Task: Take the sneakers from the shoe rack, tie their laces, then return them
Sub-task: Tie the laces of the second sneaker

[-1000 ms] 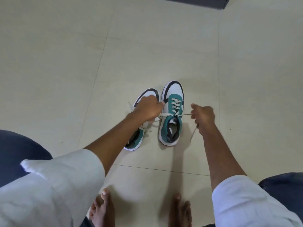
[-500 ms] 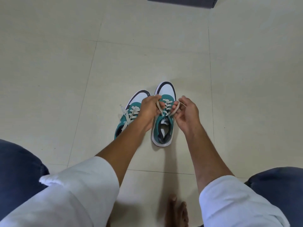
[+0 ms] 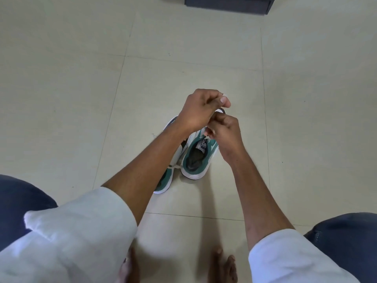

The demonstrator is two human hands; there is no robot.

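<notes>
Two green, white and black sneakers stand side by side on the tiled floor, toes pointing away from me. The right sneaker (image 3: 199, 158) shows its heel, opening and tongue label; its front is hidden under my hands. My left forearm covers most of the left sneaker (image 3: 164, 182). My left hand (image 3: 199, 110) and my right hand (image 3: 223, 129) meet over the right sneaker's lacing, both with fingers closed, pinching its white lace (image 3: 208, 136). The lace itself is mostly hidden.
A dark box-like object (image 3: 228, 4) stands on the floor at the top edge. My bare feet (image 3: 224, 266) are at the bottom, with knees in dark trousers at both lower corners. Pale floor tiles (image 3: 81, 99) surround the shoes.
My hands were pulling the lace ends apart a second ago. They have come together over the right sneaker, the left hand now crossing above the right one.
</notes>
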